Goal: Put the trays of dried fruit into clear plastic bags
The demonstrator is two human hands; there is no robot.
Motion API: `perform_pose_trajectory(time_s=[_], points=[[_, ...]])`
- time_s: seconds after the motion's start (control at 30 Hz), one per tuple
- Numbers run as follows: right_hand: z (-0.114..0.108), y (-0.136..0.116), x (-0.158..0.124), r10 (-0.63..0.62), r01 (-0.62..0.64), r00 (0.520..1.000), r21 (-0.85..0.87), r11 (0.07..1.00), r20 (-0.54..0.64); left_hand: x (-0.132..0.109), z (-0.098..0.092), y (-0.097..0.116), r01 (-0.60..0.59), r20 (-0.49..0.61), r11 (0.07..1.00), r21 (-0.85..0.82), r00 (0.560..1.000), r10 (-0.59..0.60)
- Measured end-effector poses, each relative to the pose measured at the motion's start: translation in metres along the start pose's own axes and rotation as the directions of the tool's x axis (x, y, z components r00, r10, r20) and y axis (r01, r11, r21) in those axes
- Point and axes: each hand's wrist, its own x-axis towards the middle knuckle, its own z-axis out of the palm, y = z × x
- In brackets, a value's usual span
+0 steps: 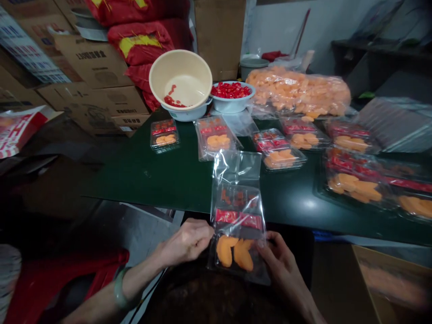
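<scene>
one bagged tray (237, 231); left hand (189, 240) pinches its left edge, right hand (282, 261) grips its right; one cream basin (184, 63) stands beyond the fingers.

From my end, I see the green table (178, 175) carrying a basin (195, 114) at eleven o'clock, a bowl (232, 106) at twelve, a bulging bag (300, 92) at one, and packs (359, 186) around three.

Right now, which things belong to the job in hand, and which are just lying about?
Likely job things:
bagged tray between left hand and right hand
filled trays
bowl of red items
bag of orange pieces

Seemingly lying about:
cardboard boxes
red sacks
pole
</scene>
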Motion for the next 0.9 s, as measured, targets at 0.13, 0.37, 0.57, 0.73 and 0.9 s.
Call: perform_pose_trajectory(time_s=[0.13,0.37,0.57,0.73,0.9], points=[[-0.035,0.011,-0.012,0.018,0.009,0.991,-0.206,0.979,0.131,-0.021,0.010,0.012,0.078,0.066,0.987,-0.140,0.995,-0.070],[-0.038,-0.018,0.018,-0.552,0.561,0.731,-0.813,0.154,0.400,0.002,0.005,0.014,0.269,-0.229,0.939,-0.214,0.921,-0.316],[0.007,-0.032,0.063,-0.676,0.690,0.450,-0.707,-0.152,0.584,0.021,0.006,0.014,0.193,-0.238,0.975,-0.106,0.948,-0.214],[0.024,-0.019,0.066,-0.816,0.725,0.320,-0.679,-0.115,0.481,0.007,0.013,0.034,-0.004,-0.106,1.000,0.015,0.994,0.006],[0.032,-0.049,0.030,-0.804,0.789,0.260,-0.597,-0.142,0.535,0.007,-0.026,0.074,-0.085,-0.178,0.995,0.053,0.980,0.093]])
